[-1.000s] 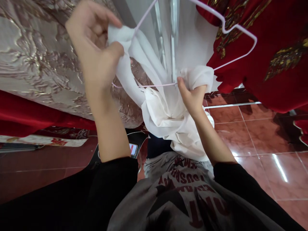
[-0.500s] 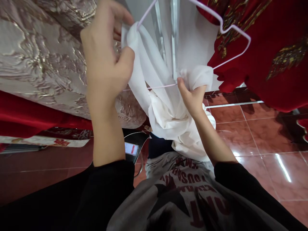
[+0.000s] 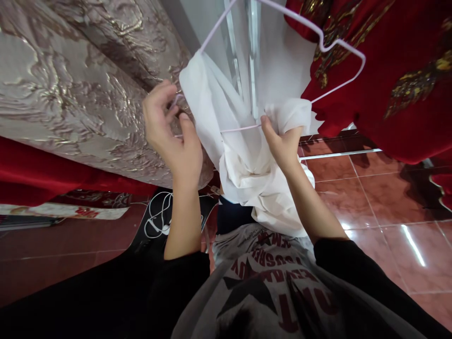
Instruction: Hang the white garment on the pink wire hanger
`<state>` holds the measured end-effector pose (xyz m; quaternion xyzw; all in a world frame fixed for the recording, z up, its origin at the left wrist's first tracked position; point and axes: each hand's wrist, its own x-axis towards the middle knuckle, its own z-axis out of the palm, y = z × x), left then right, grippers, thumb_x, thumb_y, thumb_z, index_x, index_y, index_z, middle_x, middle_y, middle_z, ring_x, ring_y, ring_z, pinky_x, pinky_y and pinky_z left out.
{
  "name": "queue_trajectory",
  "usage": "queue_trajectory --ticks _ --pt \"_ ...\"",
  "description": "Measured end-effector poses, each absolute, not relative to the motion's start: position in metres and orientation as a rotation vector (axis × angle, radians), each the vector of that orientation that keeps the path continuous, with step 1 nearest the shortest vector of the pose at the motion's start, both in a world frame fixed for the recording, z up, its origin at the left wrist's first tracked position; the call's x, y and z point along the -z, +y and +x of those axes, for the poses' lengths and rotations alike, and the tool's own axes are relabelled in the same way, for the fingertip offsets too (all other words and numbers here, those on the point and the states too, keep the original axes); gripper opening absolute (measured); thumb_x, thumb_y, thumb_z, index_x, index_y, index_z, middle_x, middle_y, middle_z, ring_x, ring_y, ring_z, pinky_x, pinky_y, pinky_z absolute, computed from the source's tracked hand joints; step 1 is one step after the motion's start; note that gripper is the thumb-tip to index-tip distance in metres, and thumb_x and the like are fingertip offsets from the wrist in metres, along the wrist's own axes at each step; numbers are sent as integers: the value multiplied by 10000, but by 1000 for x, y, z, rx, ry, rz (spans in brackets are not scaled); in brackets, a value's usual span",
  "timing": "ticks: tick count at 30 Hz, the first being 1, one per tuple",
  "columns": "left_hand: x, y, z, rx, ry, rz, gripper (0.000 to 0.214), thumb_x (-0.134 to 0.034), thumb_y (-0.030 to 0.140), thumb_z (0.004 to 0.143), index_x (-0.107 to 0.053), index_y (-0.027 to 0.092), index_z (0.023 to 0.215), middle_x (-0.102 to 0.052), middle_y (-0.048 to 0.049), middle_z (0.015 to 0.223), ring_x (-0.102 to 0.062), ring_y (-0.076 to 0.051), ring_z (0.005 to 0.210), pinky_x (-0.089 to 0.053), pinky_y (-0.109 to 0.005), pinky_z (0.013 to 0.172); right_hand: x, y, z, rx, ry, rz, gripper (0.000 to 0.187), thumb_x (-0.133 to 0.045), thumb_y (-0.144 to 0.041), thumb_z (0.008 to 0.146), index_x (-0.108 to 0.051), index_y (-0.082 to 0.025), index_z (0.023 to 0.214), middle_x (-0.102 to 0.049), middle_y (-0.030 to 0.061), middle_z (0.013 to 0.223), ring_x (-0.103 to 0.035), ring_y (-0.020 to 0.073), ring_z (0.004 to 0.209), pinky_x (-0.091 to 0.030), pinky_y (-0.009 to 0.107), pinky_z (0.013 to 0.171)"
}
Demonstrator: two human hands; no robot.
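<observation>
A pale purple hanger (image 3: 292, 16) is held up in front of me, with white cloth (image 3: 203, 89) draped over it on the left side. My right hand (image 3: 286, 143) grips a bunched part of the same cloth near the hanger's lower bar, its thumb lying by the bar. The rest of the cloth falls in folds onto my lap. My left hand (image 3: 174, 129) is just left of the draped cloth, at the hanger's left end. Its fingers are curved and apart from the thumb, slightly blurred, with no cloth seen between them.
Silvery embossed fabric (image 3: 77, 94) hangs at the left, above red fabric (image 3: 42, 172). Red cloth with gold decoration (image 3: 395, 94) hangs at the right. White earphones (image 3: 164, 229) lie on a black seat (image 3: 141, 240). Metal rails (image 3: 253, 56) stand behind the hanger over a red tiled floor (image 3: 381, 202).
My left hand has let go of the cloth at the hanger's upper left and moved down and slightly right. The cloth there hangs flatter and wider. My right hand has barely moved.
</observation>
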<state>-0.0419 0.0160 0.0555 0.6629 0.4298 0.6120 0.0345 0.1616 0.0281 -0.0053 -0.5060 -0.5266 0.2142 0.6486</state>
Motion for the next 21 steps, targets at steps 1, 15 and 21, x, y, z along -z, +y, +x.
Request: queue_trajectory --ticks 1,15,21 --pt "-53 20 -46 -1923 1329 2057 379 -546 50 935 -604 213 1272 -610 -94 1338 -567 -240 1269 -469 -421 1115 6 28 161 -494 -1192 -1141 488 -618 -624 855 -620 -172 1039 -669 128 1120 -667 206 1074 -563 426 1060" --pt "-61 43 -69 -1871 1248 1966 150 -600 104 995 -743 146 977 -680 -35 889 -622 -174 883 -485 -295 852 -47 29 226 -665 -1138 -1056 275 -628 -462 903 -642 -222 1037 -717 22 929 -475 54 579 -475 251 588" --pt "-65 52 -87 -1713 1136 1919 83 -679 119 965 -752 158 973 -704 -35 918 -637 -165 883 -513 -292 841 -88 48 304 -457 -745 -1129 311 -404 -8 854 -655 -190 886 -650 -70 663 -331 -25 378 -103 236 428"
